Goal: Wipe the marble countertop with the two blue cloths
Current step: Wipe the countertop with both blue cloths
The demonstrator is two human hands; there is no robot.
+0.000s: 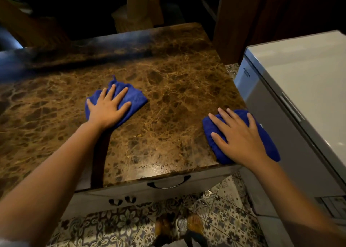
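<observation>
The brown veined marble countertop (164, 100) fills the middle of the view. My left hand (108, 107) lies flat, fingers spread, pressing a crumpled blue cloth (135, 98) near the counter's centre. At the front right corner my right hand (239, 136) rests palm down with fingers apart on a second blue cloth (213, 134). This cloth hangs slightly over the counter's right edge.
A white chest freezer (303, 82) stands close against the counter's right side. Below the front edge is a drawer with a dark handle (169, 183). Patterned floor tiles (131, 226) and my feet show underneath. Wooden furniture stands in the dark beyond the far edge.
</observation>
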